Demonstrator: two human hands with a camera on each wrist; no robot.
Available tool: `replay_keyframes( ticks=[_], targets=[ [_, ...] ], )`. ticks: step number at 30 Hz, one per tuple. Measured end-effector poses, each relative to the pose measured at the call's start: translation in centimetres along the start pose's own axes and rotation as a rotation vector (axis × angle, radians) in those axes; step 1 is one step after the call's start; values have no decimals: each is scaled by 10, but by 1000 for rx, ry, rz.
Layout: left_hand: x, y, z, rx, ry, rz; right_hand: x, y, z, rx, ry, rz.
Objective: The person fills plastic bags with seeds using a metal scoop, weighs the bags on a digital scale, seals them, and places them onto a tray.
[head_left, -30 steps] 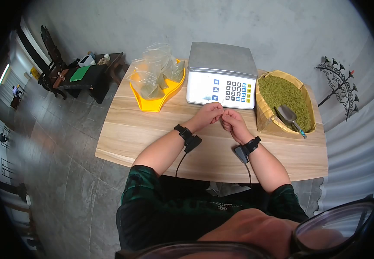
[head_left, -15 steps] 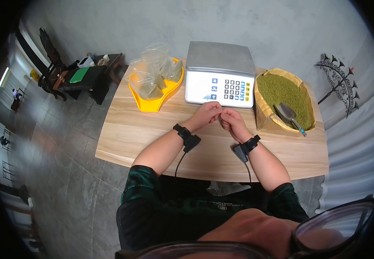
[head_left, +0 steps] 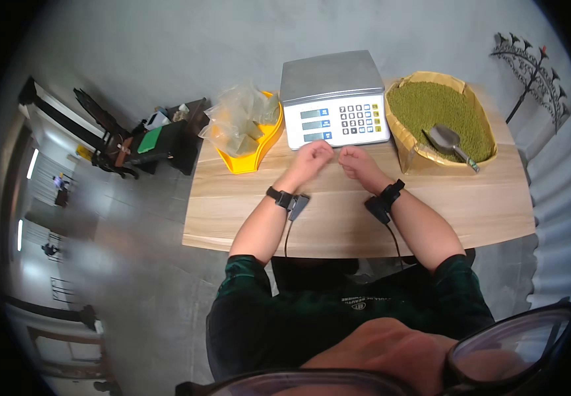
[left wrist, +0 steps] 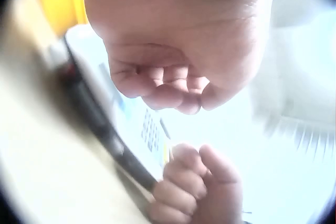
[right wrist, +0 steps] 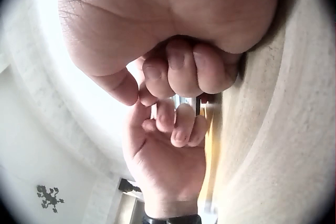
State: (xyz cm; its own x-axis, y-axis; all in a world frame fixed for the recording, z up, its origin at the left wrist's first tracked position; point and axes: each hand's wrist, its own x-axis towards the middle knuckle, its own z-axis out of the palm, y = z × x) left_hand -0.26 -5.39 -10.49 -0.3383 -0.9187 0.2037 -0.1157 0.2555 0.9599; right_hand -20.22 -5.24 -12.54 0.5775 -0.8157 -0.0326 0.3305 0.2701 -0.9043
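In the head view my left hand (head_left: 313,160) lies by the front edge of the white electronic scale (head_left: 335,122), its fingers loosely curled and nothing held. My right hand (head_left: 360,164) rests close beside it on the wooden table (head_left: 338,218), also loosely curled and holding nothing. A narrow gap separates the two hands there. The scale has a grey metal top plate, number keys and three small displays. To the right stands a paper sack (head_left: 419,158) of green granules (head_left: 430,105), with a metal scoop (head_left: 445,140) lying on them.
Left of the scale sits a yellow tray (head_left: 246,164) with clear plastic bags (head_left: 236,122), some with contents. A dark table (head_left: 166,148) with a green sheet (head_left: 149,140) stands farther left. A black metal ornament (head_left: 529,82) is at the far right, near a pale curtain (head_left: 556,204).
The hands, close together before, have come slightly apart. The head view has shifted, so the table and sack appear farther right. The scale's displays show more plainly.
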Motion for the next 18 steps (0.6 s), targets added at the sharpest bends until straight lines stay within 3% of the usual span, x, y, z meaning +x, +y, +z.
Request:
replay_keyframes(
  ticks=[1,3,5,6,8,9,11,12,14,18],
  targets=[
    [-2,6,-9,213,94,155,0,-1,0,7,-6,0],
    [-7,47,-26,48,383,16,1,-1,0,11,-30,-38],
    [3,63,-52,-422,508,138,1,0,0,13,-45,-71],
    [11,70,-65,-399,492,132,1,-1,0,-12,-56,-76],
    [29,69,-93,-19,637,-143,1,-2,0,-19,-65,-89],
    [37,67,-101,-2,629,-149,1,-1,0,-27,-57,-95],
    [52,59,-116,472,702,-234,1,-1,1,-23,-48,-106],
    [58,57,-124,487,694,-234,1,0,2,-35,-35,-114],
    [68,49,-143,548,609,-501,2,2,1,-32,-22,-130],
    [76,15,-176,439,640,-683,4,4,0,-36,-26,-130]
  ],
)
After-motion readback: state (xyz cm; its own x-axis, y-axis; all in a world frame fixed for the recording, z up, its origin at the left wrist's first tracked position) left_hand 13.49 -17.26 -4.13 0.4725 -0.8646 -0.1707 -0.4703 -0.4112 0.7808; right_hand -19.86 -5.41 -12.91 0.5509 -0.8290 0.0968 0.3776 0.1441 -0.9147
